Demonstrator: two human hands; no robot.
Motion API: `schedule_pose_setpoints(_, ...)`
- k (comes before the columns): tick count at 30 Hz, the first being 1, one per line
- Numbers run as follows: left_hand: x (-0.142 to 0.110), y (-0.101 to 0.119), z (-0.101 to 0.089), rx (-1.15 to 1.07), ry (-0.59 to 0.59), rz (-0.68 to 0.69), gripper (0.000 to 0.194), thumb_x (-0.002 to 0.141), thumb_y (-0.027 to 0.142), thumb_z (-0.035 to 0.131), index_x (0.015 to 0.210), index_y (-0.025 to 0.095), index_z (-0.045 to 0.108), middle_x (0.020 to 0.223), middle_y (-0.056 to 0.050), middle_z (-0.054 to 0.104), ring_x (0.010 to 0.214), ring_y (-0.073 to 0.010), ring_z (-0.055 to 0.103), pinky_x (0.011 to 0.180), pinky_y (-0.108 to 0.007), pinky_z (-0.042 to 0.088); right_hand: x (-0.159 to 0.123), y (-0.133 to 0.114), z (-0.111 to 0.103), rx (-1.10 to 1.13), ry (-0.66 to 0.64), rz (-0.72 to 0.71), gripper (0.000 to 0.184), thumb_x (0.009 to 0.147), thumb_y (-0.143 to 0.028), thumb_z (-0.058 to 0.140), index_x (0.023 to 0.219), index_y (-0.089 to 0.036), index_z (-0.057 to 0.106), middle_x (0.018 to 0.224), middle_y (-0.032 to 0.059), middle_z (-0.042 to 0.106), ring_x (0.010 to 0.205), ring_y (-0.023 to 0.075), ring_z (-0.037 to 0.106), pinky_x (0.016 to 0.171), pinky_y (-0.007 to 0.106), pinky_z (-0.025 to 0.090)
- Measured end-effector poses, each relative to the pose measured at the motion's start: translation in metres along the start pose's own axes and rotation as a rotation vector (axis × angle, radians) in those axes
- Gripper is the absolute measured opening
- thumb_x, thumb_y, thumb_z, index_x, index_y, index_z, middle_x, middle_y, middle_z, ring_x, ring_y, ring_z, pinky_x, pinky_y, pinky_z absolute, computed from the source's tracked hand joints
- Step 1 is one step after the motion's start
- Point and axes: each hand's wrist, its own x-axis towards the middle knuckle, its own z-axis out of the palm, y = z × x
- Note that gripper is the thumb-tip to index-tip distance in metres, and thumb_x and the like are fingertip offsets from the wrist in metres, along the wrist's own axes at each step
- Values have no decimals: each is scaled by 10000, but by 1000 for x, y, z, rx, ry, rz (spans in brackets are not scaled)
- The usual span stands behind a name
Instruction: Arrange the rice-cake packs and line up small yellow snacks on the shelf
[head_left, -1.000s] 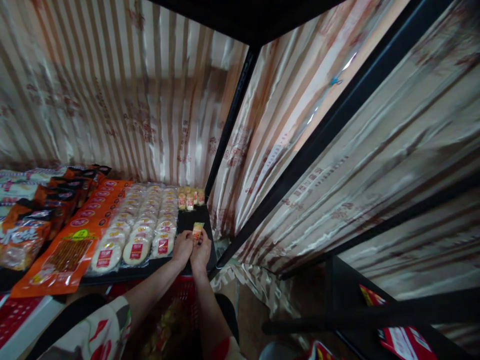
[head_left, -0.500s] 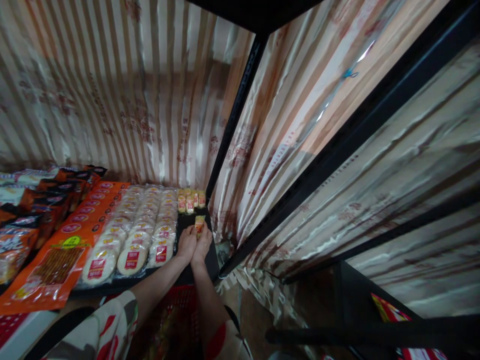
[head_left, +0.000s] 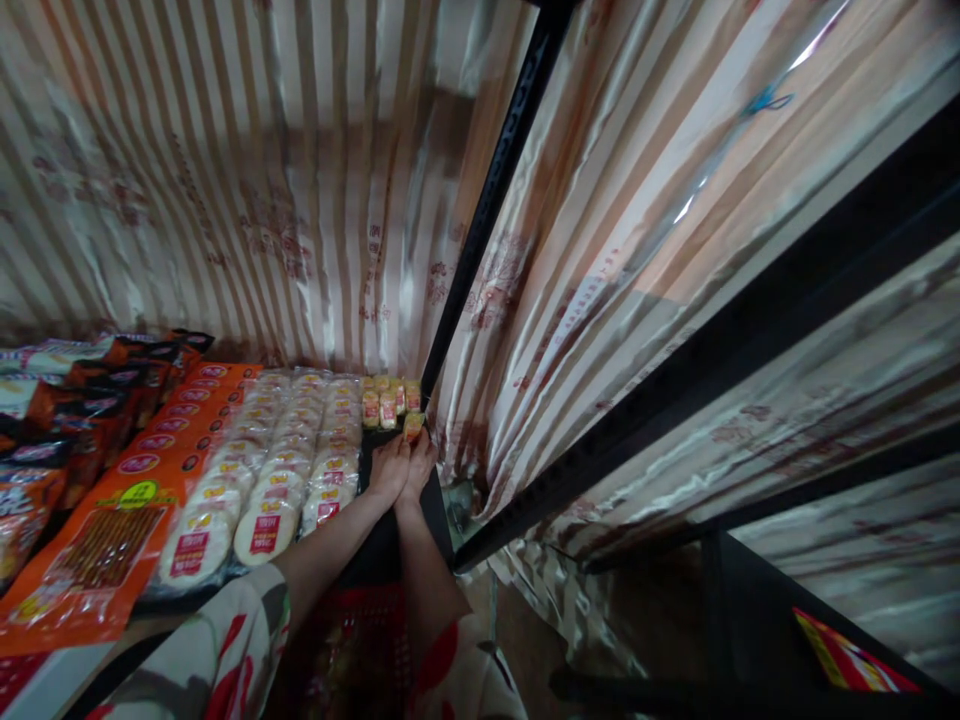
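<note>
The left hand and right hand, side by side, pinch a packet over the shelf, just in front of grouped small packs.

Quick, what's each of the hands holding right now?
Left hand: closed, holding a small snack packet.
Right hand: closed, holding that same packet.

Left sleeve: lower left of frame; off-white cloth, red petal-like patches, some grey-green; loose hem near elbow.
Right sleeve: bottom centre; pale cloth, rounded red patch, dark marking toward right edge.
Forearms: bare below hems.
Left hand, right hand: ungloved.
</note>
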Motion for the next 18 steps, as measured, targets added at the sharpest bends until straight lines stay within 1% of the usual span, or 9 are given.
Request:
schedule_pose_setpoints(2,-1,7,2,11,7,22,203,778,133,519,844,227,686,1083,-47,682,1234,-274,480,1085,-395,317,5,1,4,3,-6,5,404,797,-183,450,1194,-157,526,1073,163,575,1035,277,537,884,418,419)
schedule_pose_setpoints(4,-1,13,7,31,33,45,217,778,145,521,879,243,686,1111,-41,675,1273,-284,439,1096,-426,297,10,1,8,17,-6,0,403,786,-176,469,1184,-164,533,1070,161,581,1034,276,544,883,411,418)
schedule_pose_setpoints(7,3,15,12,115,84,44,276,781,141,502,974,230,678,1242,-60,621,1329,-281,383,1129,-432,225,16,1,12,11,-11,17,434,785,-177,465,1214,-145,516,1091,185,579,1045,288,545,888,418,413)
schedule_pose_setpoints(9,9,12,13,174,95,14,343,803,136,455,1085,184,644,1352,-100,538,1358,-269,347,1141,-413,194,19,1,14,4,-8,31,471,790,-187,453,1257,-130,482,1139,204,566,1086,296,530,910,429,403)
schedule_pose_setpoints(12,22,1,10,193,48,-39,425,863,162,347,1238,117,543,1431,-150,439,1377,-227,321,1139,-372,201,26,1,17,7,-9,27,513,780,-193,460,1288,-117,448,1237,216,524,1176,295,484,965,427,375)
schedule_pose_setpoints(14,29,-7,8,182,22,-50,431,872,179,335,1256,133,526,1432,-136,443,1383,-210,309,1136,-364,205,30,0,18,3,-31,32,532,769,-192,470,1291,-92,440,1269,226,504,1208,293,462,996,419,354)
schedule_pose_setpoints(18,37,-19,9,141,24,-20,386,850,212,411,1203,203,567,1379,-89,516,1383,-221,309,1128,-396,220,35,-1,21,2,-48,23,551,748,-183,488,1287,-78,438,1250,220,516,1222,283,445,1011,407,348)
